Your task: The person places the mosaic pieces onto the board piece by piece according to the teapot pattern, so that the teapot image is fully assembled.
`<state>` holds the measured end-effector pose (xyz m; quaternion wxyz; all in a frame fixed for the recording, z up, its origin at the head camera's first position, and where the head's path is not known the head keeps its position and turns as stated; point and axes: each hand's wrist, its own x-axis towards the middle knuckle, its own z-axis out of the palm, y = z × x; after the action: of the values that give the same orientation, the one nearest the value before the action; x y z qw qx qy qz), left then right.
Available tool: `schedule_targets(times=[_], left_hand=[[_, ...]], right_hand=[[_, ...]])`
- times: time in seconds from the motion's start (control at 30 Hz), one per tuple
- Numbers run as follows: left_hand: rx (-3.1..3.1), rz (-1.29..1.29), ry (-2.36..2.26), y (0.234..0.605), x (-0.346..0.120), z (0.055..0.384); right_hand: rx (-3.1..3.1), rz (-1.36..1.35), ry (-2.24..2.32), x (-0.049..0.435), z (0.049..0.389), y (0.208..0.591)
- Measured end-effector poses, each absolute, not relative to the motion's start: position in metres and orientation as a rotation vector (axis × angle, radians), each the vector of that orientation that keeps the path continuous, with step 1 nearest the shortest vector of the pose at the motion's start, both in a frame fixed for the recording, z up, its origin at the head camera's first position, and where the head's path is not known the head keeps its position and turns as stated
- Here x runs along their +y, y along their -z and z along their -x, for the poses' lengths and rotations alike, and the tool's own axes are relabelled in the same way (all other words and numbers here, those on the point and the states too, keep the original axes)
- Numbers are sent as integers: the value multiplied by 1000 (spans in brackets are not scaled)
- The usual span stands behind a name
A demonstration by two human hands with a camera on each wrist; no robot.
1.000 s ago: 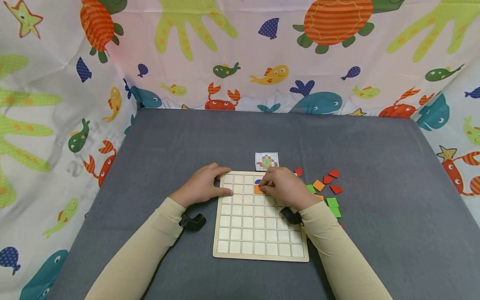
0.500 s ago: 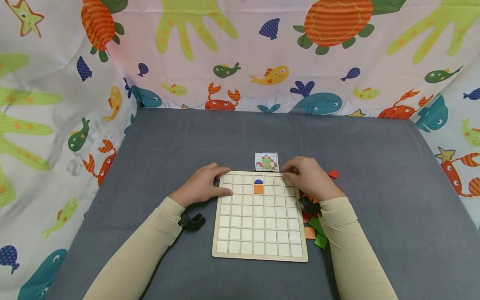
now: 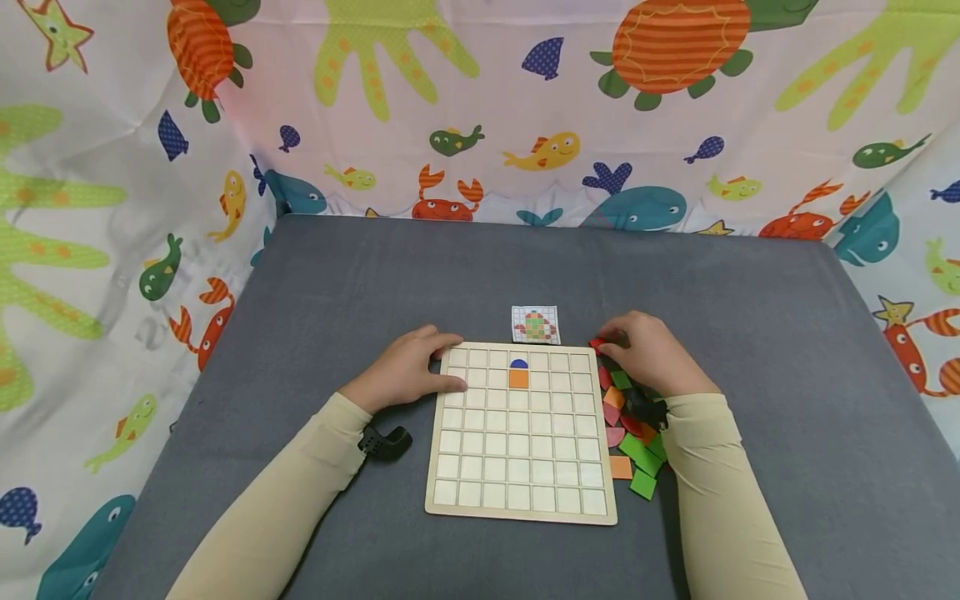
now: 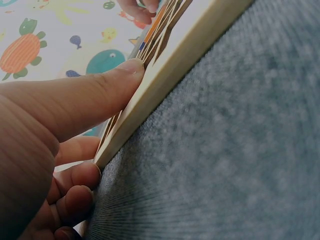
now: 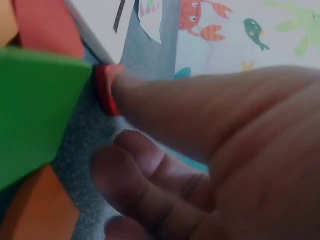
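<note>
A wooden grid board (image 3: 528,433) lies on the grey cloth, with a blue half-round tile (image 3: 518,364) and an orange square tile (image 3: 518,379) in its upper cells. My left hand (image 3: 405,369) grips the board's far left corner; the left wrist view shows its thumb (image 4: 107,90) pressing on the rim while the fingers curl against the side. Beyond the far right corner, my right hand (image 3: 648,354) is at a small red tile (image 3: 596,343). In the right wrist view, the thumb (image 5: 165,107) touches this red tile (image 5: 104,90), and a gap separates it from the loosely bent fingers.
Just past the board's far edge lies a small card (image 3: 536,325) printed with a coloured grid pattern. Along the right edge spread green tiles (image 3: 642,483), an orange tile (image 3: 620,467) and pink tiles (image 3: 615,437), partly under my right wrist. A printed curtain (image 3: 480,108) stands behind.
My right hand has let go of the orange square in the grid and moved right, off the board, to the red tile. The left hand has stayed at its corner.
</note>
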<state>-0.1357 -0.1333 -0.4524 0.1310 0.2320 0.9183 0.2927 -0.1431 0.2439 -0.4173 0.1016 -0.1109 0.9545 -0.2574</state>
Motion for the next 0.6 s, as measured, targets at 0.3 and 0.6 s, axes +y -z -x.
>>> schedule_targets(times=[0.3, 0.6], left_hand=[[2657, -706, -865, 453, -134, 136], [2657, -703, -874, 452, -134, 136]], right_hand=[[2795, 320, 757, 247, 144, 422], [2772, 215, 799, 248, 146, 421]])
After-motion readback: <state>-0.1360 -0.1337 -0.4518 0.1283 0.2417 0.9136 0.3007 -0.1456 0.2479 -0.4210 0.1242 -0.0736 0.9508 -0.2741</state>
